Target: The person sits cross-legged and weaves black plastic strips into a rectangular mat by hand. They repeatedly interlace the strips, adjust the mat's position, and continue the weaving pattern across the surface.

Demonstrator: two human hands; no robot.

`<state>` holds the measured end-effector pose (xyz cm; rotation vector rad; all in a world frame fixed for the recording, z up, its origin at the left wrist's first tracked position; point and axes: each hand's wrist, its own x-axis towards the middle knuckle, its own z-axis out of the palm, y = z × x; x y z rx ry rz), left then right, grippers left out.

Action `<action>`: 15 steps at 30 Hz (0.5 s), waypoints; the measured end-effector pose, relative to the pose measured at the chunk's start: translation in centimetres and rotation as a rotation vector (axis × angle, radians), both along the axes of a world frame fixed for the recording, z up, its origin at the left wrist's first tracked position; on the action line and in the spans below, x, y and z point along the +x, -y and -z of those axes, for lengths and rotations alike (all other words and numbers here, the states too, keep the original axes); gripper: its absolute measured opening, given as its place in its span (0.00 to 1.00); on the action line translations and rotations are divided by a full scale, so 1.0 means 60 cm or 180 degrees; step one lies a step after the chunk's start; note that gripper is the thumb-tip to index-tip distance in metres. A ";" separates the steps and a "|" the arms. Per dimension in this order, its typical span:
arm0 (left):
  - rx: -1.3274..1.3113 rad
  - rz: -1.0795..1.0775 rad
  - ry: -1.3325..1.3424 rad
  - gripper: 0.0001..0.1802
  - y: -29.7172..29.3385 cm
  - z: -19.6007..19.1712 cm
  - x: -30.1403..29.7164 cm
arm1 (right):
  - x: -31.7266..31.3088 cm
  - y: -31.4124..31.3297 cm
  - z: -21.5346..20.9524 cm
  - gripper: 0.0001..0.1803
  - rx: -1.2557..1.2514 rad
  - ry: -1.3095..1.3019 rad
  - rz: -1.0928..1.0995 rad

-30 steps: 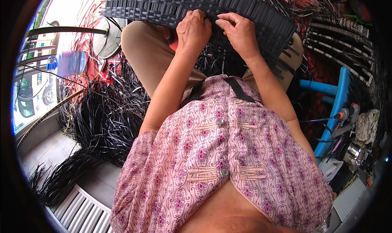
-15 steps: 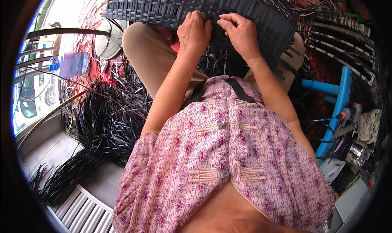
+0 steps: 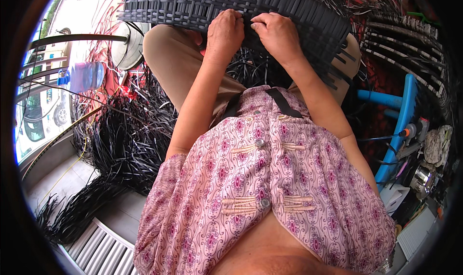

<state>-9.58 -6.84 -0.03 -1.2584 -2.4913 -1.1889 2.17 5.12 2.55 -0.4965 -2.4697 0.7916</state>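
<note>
Dark grey and woven, a long panel [image 3: 299,7] lies across the knees [image 3: 164,46], its long axis running left to right. Left hand [image 3: 225,36] and right hand [image 3: 278,36] both touch the panel's knee-side middle, neither clearly nearer; from their fingertips it spreads ahead and to either side. The fingers are bent inward, but whether they pinch anything I cannot tell. No label shows on the panel; well left of it, a vehicle [image 3: 47,118] bears small lettering.
</note>
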 end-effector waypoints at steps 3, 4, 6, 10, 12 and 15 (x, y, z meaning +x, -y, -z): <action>0.0029 -0.0001 0.0116 0.09 0.002 -0.007 0.001 | -0.006 0.008 -0.001 0.08 0.0215 0.0150 0.0065; -0.0002 -0.0027 0.0171 0.09 0.003 -0.008 0.003 | -0.009 0.011 -0.003 0.08 0.0245 0.0214 0.0091; -0.0037 -0.0043 0.0370 0.10 0.005 -0.013 0.005 | -0.015 0.015 -0.008 0.09 0.0308 0.0339 0.0142; -0.0114 0.0128 0.0926 0.13 0.014 -0.026 -0.007 | -0.022 0.009 -0.001 0.08 0.0335 0.0276 0.0077; -0.0200 0.0327 0.0938 0.15 0.020 -0.019 -0.022 | -0.024 0.011 0.001 0.08 0.0319 0.0308 0.0120; -0.0316 0.0654 0.0732 0.16 0.020 -0.006 -0.045 | -0.024 0.020 0.001 0.07 0.0375 0.0324 0.0212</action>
